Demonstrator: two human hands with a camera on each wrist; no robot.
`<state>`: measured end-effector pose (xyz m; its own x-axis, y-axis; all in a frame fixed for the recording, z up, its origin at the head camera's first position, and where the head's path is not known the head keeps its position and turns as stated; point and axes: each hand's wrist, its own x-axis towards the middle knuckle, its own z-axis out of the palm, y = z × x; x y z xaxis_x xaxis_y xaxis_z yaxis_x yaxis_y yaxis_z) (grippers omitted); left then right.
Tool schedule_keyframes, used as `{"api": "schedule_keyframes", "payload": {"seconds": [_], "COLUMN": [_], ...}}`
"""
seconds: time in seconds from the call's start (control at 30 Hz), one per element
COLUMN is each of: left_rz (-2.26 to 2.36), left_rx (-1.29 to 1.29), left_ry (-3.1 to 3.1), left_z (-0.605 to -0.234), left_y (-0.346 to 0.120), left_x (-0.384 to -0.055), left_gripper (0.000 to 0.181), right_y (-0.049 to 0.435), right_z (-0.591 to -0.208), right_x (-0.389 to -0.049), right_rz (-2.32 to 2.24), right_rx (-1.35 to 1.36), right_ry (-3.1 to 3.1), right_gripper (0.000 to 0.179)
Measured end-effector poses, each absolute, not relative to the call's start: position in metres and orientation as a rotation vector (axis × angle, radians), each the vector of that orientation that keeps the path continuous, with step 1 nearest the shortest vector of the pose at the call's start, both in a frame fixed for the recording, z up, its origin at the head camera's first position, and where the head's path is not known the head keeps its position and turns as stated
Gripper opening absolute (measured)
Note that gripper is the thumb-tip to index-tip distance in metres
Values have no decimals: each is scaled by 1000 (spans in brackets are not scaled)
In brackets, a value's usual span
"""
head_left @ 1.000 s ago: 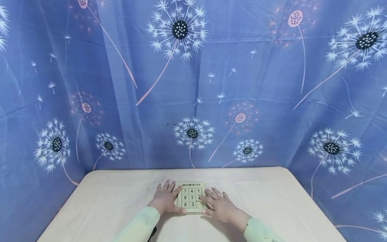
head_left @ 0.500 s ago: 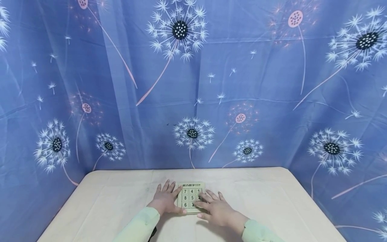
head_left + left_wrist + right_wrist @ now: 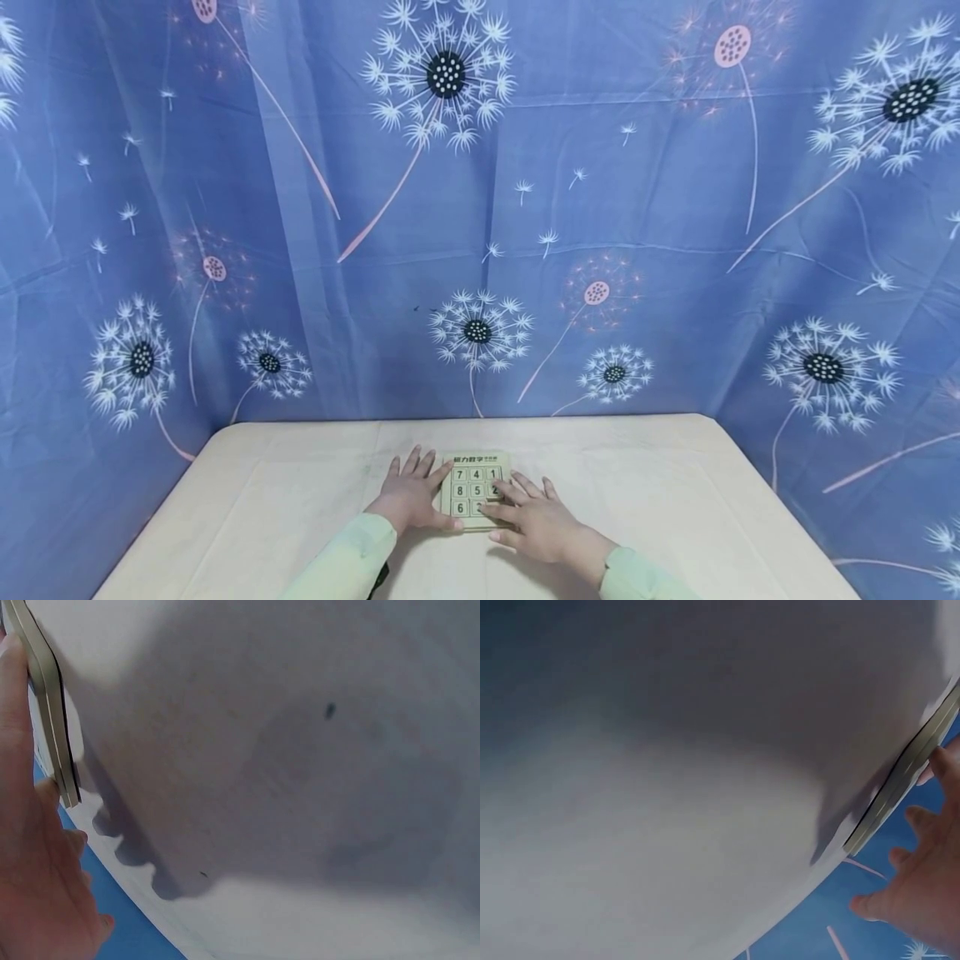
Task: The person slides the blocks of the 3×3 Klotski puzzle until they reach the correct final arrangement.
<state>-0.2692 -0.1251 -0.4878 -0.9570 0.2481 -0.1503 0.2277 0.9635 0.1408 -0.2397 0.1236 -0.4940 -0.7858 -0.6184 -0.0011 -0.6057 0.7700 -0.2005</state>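
A pale yellow-green number slide puzzle (image 3: 468, 491) lies flat on the table, with black print along its far edge. Tiles 7, 4, 1, 8, 5 and 6 are readable; fingers partly cover the 2 and the 3. My left hand (image 3: 408, 497) holds the board's left side between thumb and index finger, its other fingers spread on the tabletop. Reaching in from the right, my right hand (image 3: 542, 523) touches the lower right tiles with extended fingertips and hides the bottom right slot. Both wrist views show the board's thin side edge (image 3: 52, 712), by the fingers (image 3: 919, 817).
A cream tabletop (image 3: 300, 475) with rounded far corners carries the puzzle near its front. Behind and on both sides hangs a blue curtain (image 3: 390, 350) printed with dandelions. Something small and black shows by the left sleeve (image 3: 352, 554).
My right hand has shifted slightly left and toward me, its fingertips moving from the 2 tile to the 3 tile, with its thumb off the board's corner. My left hand stays put.
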Motion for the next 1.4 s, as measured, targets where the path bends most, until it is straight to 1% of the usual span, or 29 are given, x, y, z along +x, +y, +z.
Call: {"api": "schedule_keyframes", "payload": {"seconds": [0.7,1.03,1.4], "left_rz": [223,235,233], "left_rx": [363,357,336], "left_ry": [2944,2945,2930], "left_z": [-486,-485,-483], "left_y": [-126,-125,-124], "left_x": [-268,-267,-266], "left_gripper": [104,104,104], "right_y": [132,137,144], "right_z": [-497,-496,-494], "right_x": [-246,-245,-245], "right_rz": [-315,-321,-334], "right_rx": [-1006,-1010,-1020], "right_ry": [2888,2878,2874], "right_gripper": [48,53,54]}}
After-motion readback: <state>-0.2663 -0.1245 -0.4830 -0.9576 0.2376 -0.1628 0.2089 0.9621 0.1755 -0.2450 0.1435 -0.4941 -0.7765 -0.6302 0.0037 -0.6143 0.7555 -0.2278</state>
